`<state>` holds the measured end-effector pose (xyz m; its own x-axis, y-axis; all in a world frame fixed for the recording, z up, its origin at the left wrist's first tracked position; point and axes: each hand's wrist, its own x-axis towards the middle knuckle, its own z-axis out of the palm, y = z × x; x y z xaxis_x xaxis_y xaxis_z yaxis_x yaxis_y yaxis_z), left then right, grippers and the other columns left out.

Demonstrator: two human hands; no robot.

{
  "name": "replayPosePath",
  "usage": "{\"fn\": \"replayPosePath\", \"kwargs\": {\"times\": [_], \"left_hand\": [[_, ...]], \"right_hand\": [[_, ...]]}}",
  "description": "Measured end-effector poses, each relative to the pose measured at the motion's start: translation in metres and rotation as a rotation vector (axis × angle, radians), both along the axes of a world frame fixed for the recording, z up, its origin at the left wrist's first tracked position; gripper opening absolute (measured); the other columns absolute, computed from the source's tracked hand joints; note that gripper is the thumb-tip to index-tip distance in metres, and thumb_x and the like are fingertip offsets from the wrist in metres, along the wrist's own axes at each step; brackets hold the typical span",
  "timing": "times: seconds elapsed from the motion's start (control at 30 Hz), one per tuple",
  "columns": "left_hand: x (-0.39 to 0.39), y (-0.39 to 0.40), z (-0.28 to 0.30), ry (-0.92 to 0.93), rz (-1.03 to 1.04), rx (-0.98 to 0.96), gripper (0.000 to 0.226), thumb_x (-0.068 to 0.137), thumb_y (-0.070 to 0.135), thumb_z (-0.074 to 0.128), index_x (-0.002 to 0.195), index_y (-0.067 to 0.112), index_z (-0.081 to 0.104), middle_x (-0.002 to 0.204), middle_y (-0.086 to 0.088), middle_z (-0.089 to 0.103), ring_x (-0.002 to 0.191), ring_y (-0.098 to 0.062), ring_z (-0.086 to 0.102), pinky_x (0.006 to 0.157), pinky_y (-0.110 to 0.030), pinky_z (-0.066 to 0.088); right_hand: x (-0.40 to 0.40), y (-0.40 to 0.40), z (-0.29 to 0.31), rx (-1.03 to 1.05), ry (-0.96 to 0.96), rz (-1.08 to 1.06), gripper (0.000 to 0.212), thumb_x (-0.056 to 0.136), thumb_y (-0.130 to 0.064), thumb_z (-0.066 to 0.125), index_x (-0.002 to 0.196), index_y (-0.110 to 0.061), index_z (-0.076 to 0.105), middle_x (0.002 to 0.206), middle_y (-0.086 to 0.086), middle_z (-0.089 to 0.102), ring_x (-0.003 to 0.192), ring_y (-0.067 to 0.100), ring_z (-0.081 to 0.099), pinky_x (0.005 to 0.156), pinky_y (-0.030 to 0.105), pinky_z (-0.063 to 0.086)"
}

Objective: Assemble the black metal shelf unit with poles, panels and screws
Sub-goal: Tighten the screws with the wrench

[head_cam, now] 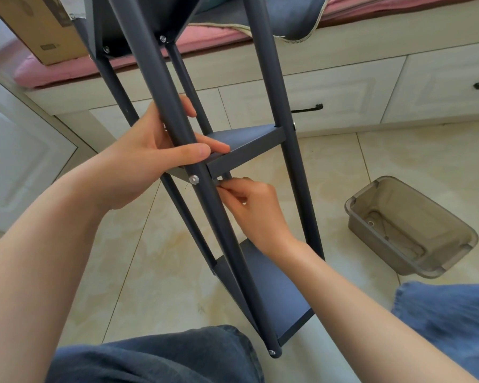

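Your left hand (150, 150) wraps the front pole (205, 194) to steady the middle panel (244, 145), while at its 5 o'clock your right hand (256, 205) pinches a small part I can't make out.

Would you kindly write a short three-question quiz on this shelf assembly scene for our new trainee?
1. True or false: the left hand grips the front pole above the middle panel.
2. Where does the right hand work? A) under the middle panel B) in the bin C) at the pole's foot
3. Fill in: a silver ___ sits in the front pole just below the left hand.

Key: 1 true; 2 A; 3 screw
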<state>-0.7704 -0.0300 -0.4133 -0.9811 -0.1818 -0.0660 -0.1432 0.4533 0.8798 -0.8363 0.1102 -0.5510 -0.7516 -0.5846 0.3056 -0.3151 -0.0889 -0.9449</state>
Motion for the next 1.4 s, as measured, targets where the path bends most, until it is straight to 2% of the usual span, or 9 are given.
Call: {"fn": "replayPosePath", "kwargs": {"times": [0.23, 0.37, 0.5, 0.6, 0.77, 0.9, 1.0, 1.17, 1.4], "left_hand": [[0.000, 0.002, -0.001, 0.014, -0.014, 0.044, 0.041, 0.083, 0.023, 0.067, 0.114, 0.027, 0.039, 0.110, -0.003, 0.077, 0.111, -0.018, 0.070, 0.090, -0.015, 0.051], [0.001, 0.001, -0.001, 0.014, -0.016, 0.046, 0.042, 0.083, 0.024, 0.068, 0.114, 0.028, 0.039, 0.110, -0.002, 0.077, 0.112, -0.017, 0.069, 0.090, -0.015, 0.050], [0.002, 0.001, 0.000, 0.010, -0.011, 0.059, 0.050, 0.077, 0.035, 0.074, 0.114, 0.029, 0.040, 0.110, -0.001, 0.077, 0.112, -0.017, 0.069, 0.091, -0.014, 0.049], [0.002, -0.001, -0.001, 0.013, -0.018, 0.053, 0.044, 0.083, 0.029, 0.071, 0.114, 0.029, 0.040, 0.110, -0.001, 0.077, 0.112, -0.017, 0.069, 0.090, -0.013, 0.050], [0.001, -0.001, -0.001, 0.008, -0.021, 0.062, 0.050, 0.077, 0.039, 0.072, 0.113, 0.030, 0.040, 0.111, -0.001, 0.077, 0.112, -0.018, 0.070, 0.091, -0.015, 0.050], [0.001, -0.001, -0.001, 0.010, -0.025, 0.072, 0.050, 0.077, 0.039, 0.073, 0.114, 0.030, 0.040, 0.112, -0.003, 0.076, 0.113, -0.019, 0.069, 0.090, -0.015, 0.050], [0.001, -0.002, -0.002, 0.009, -0.013, 0.060, 0.049, 0.078, 0.038, 0.073, 0.113, 0.031, 0.040, 0.111, -0.002, 0.076, 0.112, -0.018, 0.069, 0.089, -0.014, 0.050], [0.000, -0.003, -0.003, 0.013, -0.013, 0.045, 0.041, 0.084, 0.026, 0.067, 0.115, 0.028, 0.040, 0.110, -0.001, 0.077, 0.110, -0.016, 0.070, 0.084, -0.012, 0.052], [0.000, -0.003, -0.002, 0.012, -0.010, 0.046, 0.042, 0.083, 0.026, 0.067, 0.115, 0.031, 0.039, 0.111, 0.000, 0.077, 0.111, -0.016, 0.070, 0.089, -0.012, 0.050]], "right_hand": [[0.000, -0.011, -0.004, -0.023, 0.008, 0.012, 0.016, 0.095, -0.008, 0.062, 0.089, -0.005, 0.077, 0.061, -0.032, 0.056, 0.073, 0.024, 0.057, 0.073, 0.031, 0.051], [0.001, -0.012, -0.001, -0.012, -0.048, 0.044, 0.015, 0.095, -0.009, 0.063, 0.091, -0.006, 0.077, 0.068, -0.023, 0.059, 0.077, 0.029, 0.062, 0.078, 0.046, 0.055], [-0.001, -0.005, -0.002, 0.049, -0.052, 0.048, 0.016, 0.097, -0.013, 0.061, 0.092, -0.008, 0.076, 0.071, -0.021, 0.062, 0.073, 0.010, 0.057, 0.073, 0.025, 0.049], [-0.004, 0.007, -0.004, 0.093, -0.107, 0.050, 0.016, 0.098, -0.011, 0.058, 0.096, -0.011, 0.074, 0.077, -0.009, 0.066, 0.074, 0.008, 0.059, 0.066, 0.012, 0.045], [-0.009, 0.020, 0.001, 0.104, -0.008, 0.039, 0.020, 0.099, -0.009, 0.055, 0.099, -0.008, 0.075, 0.092, 0.002, 0.071, 0.077, 0.021, 0.060, 0.071, 0.029, 0.048], [-0.012, 0.024, 0.005, 0.078, 0.051, 0.025, 0.019, 0.098, -0.008, 0.057, 0.097, -0.006, 0.075, 0.091, 0.005, 0.070, 0.081, 0.013, 0.060, 0.072, 0.019, 0.047], [-0.013, 0.024, 0.005, 0.067, 0.108, 0.002, 0.018, 0.098, -0.008, 0.058, 0.098, -0.005, 0.076, 0.087, 0.006, 0.067, 0.076, 0.018, 0.059, 0.069, 0.022, 0.046], [-0.011, 0.023, 0.008, 0.070, 0.207, -0.029, 0.016, 0.097, -0.007, 0.060, 0.097, -0.005, 0.076, 0.083, -0.003, 0.063, 0.072, 0.007, 0.054, 0.069, 0.012, 0.040], [-0.008, 0.019, 0.008, 0.078, 0.214, -0.037, 0.016, 0.095, -0.009, 0.062, 0.099, -0.006, 0.077, 0.082, -0.006, 0.062, 0.077, 0.014, 0.059, 0.074, 0.034, 0.053]]}}
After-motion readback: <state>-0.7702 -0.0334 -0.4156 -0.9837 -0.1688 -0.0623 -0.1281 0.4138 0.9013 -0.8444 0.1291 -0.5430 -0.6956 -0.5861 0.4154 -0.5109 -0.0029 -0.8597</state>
